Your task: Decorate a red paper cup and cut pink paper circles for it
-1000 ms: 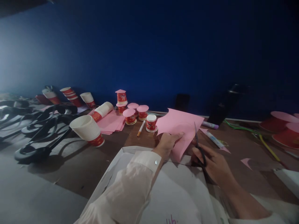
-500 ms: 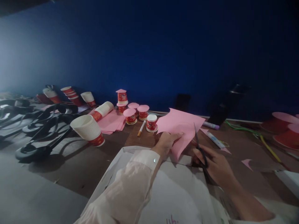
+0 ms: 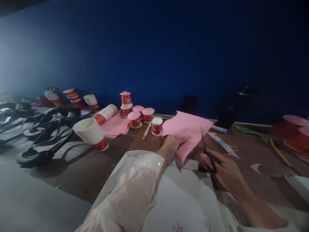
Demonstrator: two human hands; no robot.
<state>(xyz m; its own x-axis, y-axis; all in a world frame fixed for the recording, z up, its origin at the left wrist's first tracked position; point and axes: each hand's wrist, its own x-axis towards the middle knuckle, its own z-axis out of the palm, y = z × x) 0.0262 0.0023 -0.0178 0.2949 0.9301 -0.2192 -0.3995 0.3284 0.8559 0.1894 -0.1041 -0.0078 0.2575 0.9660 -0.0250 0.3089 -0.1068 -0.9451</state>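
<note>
A pink paper sheet [image 3: 185,124] with curved cut-outs along its left side is pinched in my left hand [image 3: 171,145], thumb on top. My right hand [image 3: 223,167] is closed around the handles of black scissors [image 3: 208,151], whose blades point up at the sheet's right part. A faint curved outline shows on the paper near the blades. Just beyond my left hand stands a small red-and-white paper cup [image 3: 157,126] on a pink disc. A white marker [image 3: 146,132] with an orange-brown end lies beside it.
A white box [image 3: 178,196] lies under my forearms. Leftward are stacked paper cups [image 3: 90,133], pink sheets [image 3: 116,125], black headsets [image 3: 50,138] and small cups topped with pink discs [image 3: 134,119]. A glue stick [image 3: 223,144], a pink scrap [image 3: 256,168] and yellow-green cables [image 3: 278,153] lie rightward.
The scissors and my right hand have shifted very slightly right, still against the paper. My left hand keeps its hold, and the sheet has tilted only a little.
</note>
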